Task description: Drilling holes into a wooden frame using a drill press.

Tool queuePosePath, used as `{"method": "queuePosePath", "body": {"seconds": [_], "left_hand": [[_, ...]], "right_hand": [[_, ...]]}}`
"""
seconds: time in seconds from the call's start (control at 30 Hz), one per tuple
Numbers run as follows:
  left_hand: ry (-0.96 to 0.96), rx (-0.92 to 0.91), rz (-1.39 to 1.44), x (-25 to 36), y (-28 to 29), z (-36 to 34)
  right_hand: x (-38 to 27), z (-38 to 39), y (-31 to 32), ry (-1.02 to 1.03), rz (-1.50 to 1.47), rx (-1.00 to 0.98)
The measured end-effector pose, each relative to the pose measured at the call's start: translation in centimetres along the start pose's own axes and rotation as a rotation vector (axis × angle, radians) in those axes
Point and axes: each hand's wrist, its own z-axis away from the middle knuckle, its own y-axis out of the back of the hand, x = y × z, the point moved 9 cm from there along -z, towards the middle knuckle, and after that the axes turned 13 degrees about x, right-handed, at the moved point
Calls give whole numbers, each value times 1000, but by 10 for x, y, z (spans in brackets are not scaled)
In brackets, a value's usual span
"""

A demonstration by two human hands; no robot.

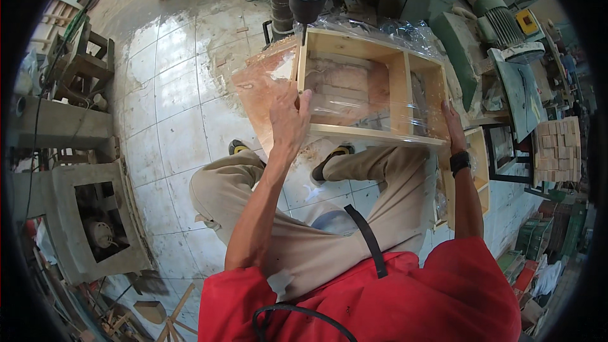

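A pale wooden box frame (373, 134) with two compartments, wrapped in clear plastic film (380, 28), is held up in front of me. My left hand (288, 120) grips its lower left corner, fingers spread over the film. My right hand (451, 128), with a black wristband, holds the frame's right side. Above the frame hangs the dark chuck of a drill press (307, 3). A reddish board (259, 85) lies behind the frame's left end.
I sit over a white tiled floor (171, 88) strewn with sawdust. A grey concrete block with a motor (95, 221) stands at left. Green machinery (500, 19) and a stack of small wooden blocks (557, 149) are at right, another wooden frame (481, 171) beside my right arm.
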Motion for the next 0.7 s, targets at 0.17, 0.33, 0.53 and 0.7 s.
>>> {"method": "queuePosePath", "body": {"seconds": [0.17, 0.33, 0.53, 0.7], "left_hand": [[94, -11, -10, -11, 8, 0], [3, -17, -33, -6, 9, -5], [156, -158, -3, -21, -2, -7], [139, -203, 7, -27, 1, -7]], "right_hand": [[-1, 23, -4, -55, -76, -23], [-8, 22, -2, -8, 53, -16], [10, -2, -5, -75, -45, -72], [5, 2, -9, -2, 30, -54]]}}
